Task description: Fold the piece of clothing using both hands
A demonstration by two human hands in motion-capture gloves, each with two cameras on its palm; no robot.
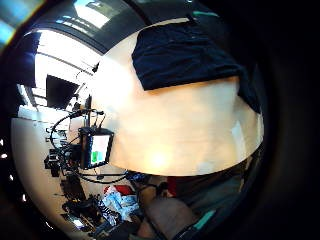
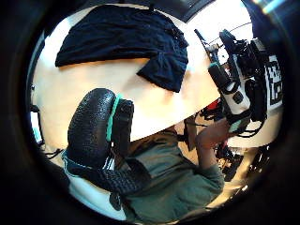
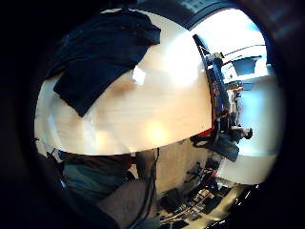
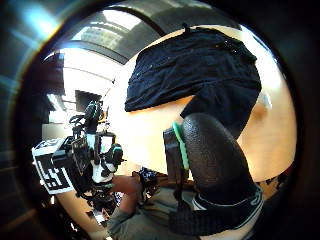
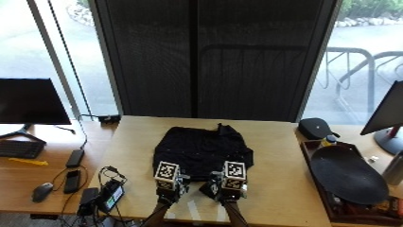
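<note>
A dark navy garment (image 5: 201, 149) lies spread on the light wooden table (image 5: 277, 156), with one sleeve or corner folded toward the near edge. My left hand (image 5: 169, 184) and right hand (image 5: 228, 185) hover side by side just over its near hem, and neither holds cloth. In the palm views the garment (image 1: 185, 55) (image 2: 122, 37) (image 3: 105, 52) (image 4: 195, 70) lies some way off, flat on the table. The left thumb (image 2: 91, 126) and right thumb (image 4: 215, 155) stick out with nothing pinched. The person's green-clad torso (image 2: 173, 178) shows below the table edge.
A dark oval dish on a tray (image 5: 346, 177) and a black case (image 5: 317, 126) sit at the right. At the left edge of the table a small device (image 5: 110, 194) trails cables. A side desk holds a monitor (image 5: 31, 101), phone and mouse.
</note>
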